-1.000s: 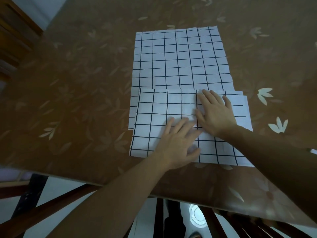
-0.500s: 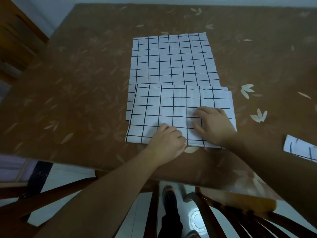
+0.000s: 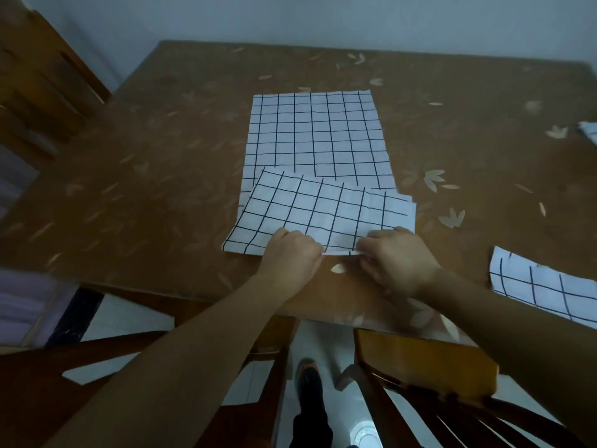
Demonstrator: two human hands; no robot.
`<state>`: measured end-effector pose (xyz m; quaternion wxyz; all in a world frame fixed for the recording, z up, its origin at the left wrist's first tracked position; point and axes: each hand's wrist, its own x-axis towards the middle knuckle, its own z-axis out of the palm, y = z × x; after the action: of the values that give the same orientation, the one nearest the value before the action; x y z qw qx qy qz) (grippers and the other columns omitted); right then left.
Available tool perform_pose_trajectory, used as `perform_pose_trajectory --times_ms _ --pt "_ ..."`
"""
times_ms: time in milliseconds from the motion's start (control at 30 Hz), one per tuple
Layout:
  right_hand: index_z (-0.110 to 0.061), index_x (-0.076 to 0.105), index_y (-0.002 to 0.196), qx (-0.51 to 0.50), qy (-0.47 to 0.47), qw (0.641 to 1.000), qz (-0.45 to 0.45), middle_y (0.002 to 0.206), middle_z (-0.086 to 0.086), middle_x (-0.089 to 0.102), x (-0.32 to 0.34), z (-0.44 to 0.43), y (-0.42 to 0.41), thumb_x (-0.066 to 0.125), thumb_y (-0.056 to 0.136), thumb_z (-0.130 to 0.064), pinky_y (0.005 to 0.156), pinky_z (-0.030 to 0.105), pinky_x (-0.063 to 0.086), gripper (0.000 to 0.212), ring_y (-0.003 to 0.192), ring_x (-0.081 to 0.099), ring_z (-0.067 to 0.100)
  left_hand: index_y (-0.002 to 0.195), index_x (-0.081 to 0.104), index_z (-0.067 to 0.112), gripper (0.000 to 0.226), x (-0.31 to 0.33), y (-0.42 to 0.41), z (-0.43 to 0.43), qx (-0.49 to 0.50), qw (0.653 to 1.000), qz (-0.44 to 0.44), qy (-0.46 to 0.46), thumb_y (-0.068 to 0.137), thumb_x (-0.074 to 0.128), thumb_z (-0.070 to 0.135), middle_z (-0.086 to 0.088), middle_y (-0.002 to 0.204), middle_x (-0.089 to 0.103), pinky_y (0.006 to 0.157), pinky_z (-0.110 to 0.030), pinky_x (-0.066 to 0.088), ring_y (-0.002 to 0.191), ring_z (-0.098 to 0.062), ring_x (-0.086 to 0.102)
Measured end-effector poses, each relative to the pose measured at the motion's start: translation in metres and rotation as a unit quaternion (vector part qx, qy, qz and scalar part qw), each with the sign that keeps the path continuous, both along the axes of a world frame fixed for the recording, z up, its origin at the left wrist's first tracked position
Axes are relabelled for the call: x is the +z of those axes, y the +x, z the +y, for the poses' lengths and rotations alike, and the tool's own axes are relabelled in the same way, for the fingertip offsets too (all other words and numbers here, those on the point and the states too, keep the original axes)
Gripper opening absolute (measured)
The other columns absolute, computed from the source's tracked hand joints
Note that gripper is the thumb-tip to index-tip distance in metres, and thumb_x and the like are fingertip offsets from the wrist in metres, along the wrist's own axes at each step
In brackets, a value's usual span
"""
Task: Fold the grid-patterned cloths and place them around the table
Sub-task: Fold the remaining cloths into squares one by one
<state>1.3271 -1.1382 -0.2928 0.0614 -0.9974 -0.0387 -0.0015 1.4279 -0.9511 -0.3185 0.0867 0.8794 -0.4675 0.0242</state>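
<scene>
A folded white cloth with a black grid [image 3: 326, 212] lies near the front edge of the brown table [image 3: 161, 176], tilted slightly and overlapping a larger flat grid cloth [image 3: 318, 134] behind it. My left hand [image 3: 292, 253] pinches the folded cloth's near edge left of its middle. My right hand [image 3: 399, 257] grips the same edge further right, and the edge is lifted a little off the table. Another grid cloth [image 3: 542, 286] lies at the right, partly behind my right forearm. A corner of one more cloth [image 3: 589, 130] shows at the far right edge.
Wooden chairs stand below the table's front edge [image 3: 420, 360] and at the far left [image 3: 42, 79]. A wall runs behind the table. My foot [image 3: 308, 379] is on the pale floor between the chairs.
Both hands slid from lying flat on the folded cloth back to its near edge and closed on it. The cloth has turned slightly. The camera pulled back.
</scene>
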Motion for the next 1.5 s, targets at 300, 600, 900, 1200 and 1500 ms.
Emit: perform_pose_trajectory --times_ms 300,600,900,1200,1500 --pt "-0.013 0.068 0.070 -0.216 0.311 0.923 0.073 0.062 -0.006 0.066 0.032 -0.028 -0.001 0.070 0.083 -0.021 0.045 0.010 0.035 0.016 0.053 0.055 0.003 0.098 0.077 0.017 0.015 0.018 0.005 0.036 0.169 0.938 0.269 -0.141 0.090 0.068 0.026 -0.002 0.089 0.074 0.081 -0.032 0.053 0.083 -0.014 0.065" --pt "-0.021 0.067 0.079 -0.171 0.406 0.897 0.045 0.072 -0.012 0.066 0.045 -0.001 0.039 0.078 0.074 -0.031 0.064 0.024 0.048 0.016 0.067 0.060 0.004 0.057 0.043 0.019 0.042 0.037 0.011 0.035 0.203 0.887 0.369 -0.188 0.088 0.071 0.029 0.011 0.053 0.036 0.051 -0.019 0.026 0.050 -0.003 0.035" --pt "-0.001 0.072 0.089 -0.188 0.375 0.891 0.172 0.088 0.019 0.071 0.022 -0.042 0.047 0.081 0.067 -0.020 0.071 0.035 0.052 0.030 0.078 0.065 0.024 0.081 0.071 0.012 0.017 0.037 0.046 0.065 0.246 0.753 0.545 -0.274 0.089 0.069 0.027 -0.010 0.077 0.071 0.062 -0.025 0.053 0.070 -0.022 0.066" --pt "-0.009 0.071 0.098 -0.218 0.638 0.714 0.190 0.104 0.006 0.073 0.022 -0.025 0.070 0.073 0.070 -0.022 0.102 0.045 0.044 0.031 0.108 0.063 0.033 0.115 0.065 0.016 0.024 0.043 0.064 0.065 0.275 0.545 0.673 -0.418 0.091 0.064 0.018 0.000 0.102 0.076 0.061 -0.025 0.058 0.087 -0.015 0.073" --pt "-0.009 0.059 0.078 -0.266 0.638 0.712 0.124 0.097 0.019 0.064 0.018 -0.025 0.085 0.083 0.067 -0.034 0.108 0.048 0.039 0.036 0.103 0.063 0.027 0.110 0.066 0.012 0.033 0.037 0.078 0.070 0.310 0.604 0.652 -0.339 0.086 0.068 0.034 -0.008 0.109 0.073 0.084 -0.043 0.057 0.099 -0.025 0.071"
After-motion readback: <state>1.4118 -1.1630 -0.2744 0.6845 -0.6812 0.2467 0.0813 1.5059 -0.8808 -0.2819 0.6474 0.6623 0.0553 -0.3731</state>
